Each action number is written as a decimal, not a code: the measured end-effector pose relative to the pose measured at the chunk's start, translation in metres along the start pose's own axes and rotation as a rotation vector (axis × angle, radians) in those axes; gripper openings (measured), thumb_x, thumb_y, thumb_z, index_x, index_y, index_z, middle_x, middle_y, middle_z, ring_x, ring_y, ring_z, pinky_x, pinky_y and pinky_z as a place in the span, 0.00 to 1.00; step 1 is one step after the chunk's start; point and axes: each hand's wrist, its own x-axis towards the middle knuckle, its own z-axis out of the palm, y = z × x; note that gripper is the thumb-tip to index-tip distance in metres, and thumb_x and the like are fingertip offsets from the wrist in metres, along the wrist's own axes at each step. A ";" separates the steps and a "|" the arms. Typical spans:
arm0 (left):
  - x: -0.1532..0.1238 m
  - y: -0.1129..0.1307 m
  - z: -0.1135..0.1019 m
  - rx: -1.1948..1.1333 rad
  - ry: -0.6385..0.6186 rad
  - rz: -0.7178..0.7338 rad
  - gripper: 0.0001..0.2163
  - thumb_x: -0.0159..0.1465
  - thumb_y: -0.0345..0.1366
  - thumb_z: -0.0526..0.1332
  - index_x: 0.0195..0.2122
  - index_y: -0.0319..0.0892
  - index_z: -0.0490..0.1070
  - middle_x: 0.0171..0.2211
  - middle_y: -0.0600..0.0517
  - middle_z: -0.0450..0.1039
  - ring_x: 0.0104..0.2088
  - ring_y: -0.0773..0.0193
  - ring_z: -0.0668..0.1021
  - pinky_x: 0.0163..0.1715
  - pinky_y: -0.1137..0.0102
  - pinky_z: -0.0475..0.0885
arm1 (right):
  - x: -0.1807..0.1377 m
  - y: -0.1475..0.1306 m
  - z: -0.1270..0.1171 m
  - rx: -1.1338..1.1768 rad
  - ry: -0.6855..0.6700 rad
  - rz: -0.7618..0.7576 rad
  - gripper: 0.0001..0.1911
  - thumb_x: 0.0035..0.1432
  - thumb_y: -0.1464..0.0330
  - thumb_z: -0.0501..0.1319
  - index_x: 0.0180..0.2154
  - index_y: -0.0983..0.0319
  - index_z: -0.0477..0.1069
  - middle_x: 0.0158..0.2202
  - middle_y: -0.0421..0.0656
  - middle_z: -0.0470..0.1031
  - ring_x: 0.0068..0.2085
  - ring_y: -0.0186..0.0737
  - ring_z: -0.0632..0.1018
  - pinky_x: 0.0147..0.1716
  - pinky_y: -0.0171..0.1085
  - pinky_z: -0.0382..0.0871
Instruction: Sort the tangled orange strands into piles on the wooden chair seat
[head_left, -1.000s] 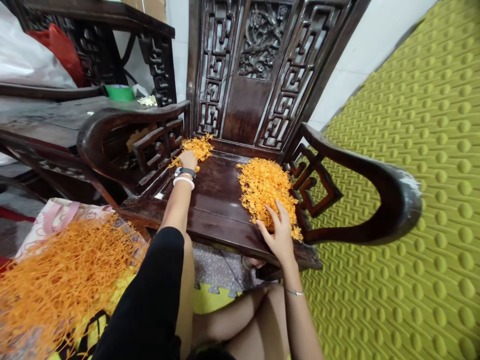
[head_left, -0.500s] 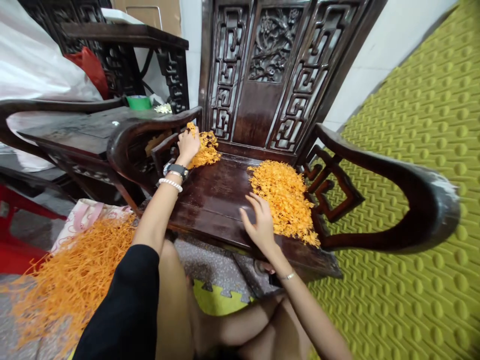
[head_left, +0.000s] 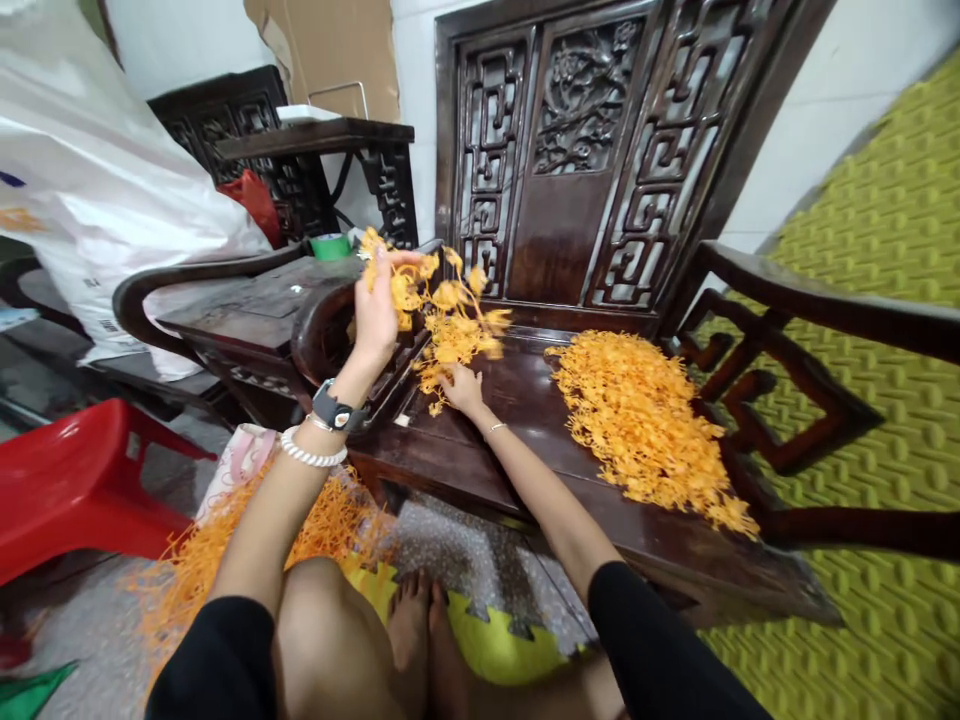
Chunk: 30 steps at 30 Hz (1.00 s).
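My left hand (head_left: pixel 379 305) is raised over the left side of the dark wooden chair seat (head_left: pixel 517 405), closed on a bunch of small orange flowers (head_left: pixel 448 293) that look artificial. Several blooms dangle from it on thin stems. Lower down, my right hand (head_left: pixel 463 390) pinches the near edge of the small flower heap (head_left: pixel 456 340) on the seat; its fingertips are partly hidden among the blooms. A larger pile of the same orange flowers (head_left: pixel 637 415) covers the right part of the seat.
Thin orange strands (head_left: pixel 322 535) spill over a patterned bag (head_left: pixel 238 460) at lower left, near a red stool (head_left: pixel 82 490). A side table (head_left: pixel 247 300) holds green tape (head_left: pixel 331 247). The curved chair arm (head_left: pixel 847 310) bounds the right side; a yellow mat (head_left: pixel 900 230) lies beyond.
My left hand has lifted a bunch of flowers off the small heap. My right hand has moved left from beside the large pile to the small heap. The view has shifted left.
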 end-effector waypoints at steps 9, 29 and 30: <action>0.006 0.055 -0.033 -0.229 0.034 -0.157 0.30 0.68 0.57 0.37 0.55 0.41 0.65 0.47 0.46 0.72 0.50 0.55 0.76 0.45 0.64 0.72 | 0.024 0.017 0.002 0.117 0.124 -0.068 0.20 0.59 0.67 0.56 0.51 0.70 0.68 0.64 0.58 0.55 0.65 0.55 0.54 0.64 0.53 0.42; -0.038 0.103 -0.006 -0.112 -0.598 -0.365 0.32 0.64 0.61 0.43 0.34 0.37 0.76 0.23 0.45 0.76 0.20 0.65 0.75 0.17 0.74 0.65 | -0.183 -0.092 -0.120 1.215 -0.459 -0.269 0.28 0.47 0.60 0.70 0.51 0.56 0.69 0.40 0.41 0.75 0.34 0.32 0.74 0.36 0.33 0.70; -0.040 0.107 -0.002 -0.092 -0.594 -0.340 0.32 0.64 0.61 0.44 0.30 0.37 0.75 0.21 0.46 0.74 0.19 0.66 0.75 0.17 0.74 0.65 | -0.191 -0.094 -0.122 1.169 -0.412 -0.278 0.22 0.48 0.61 0.70 0.46 0.57 0.72 0.35 0.39 0.74 0.31 0.31 0.73 0.33 0.31 0.68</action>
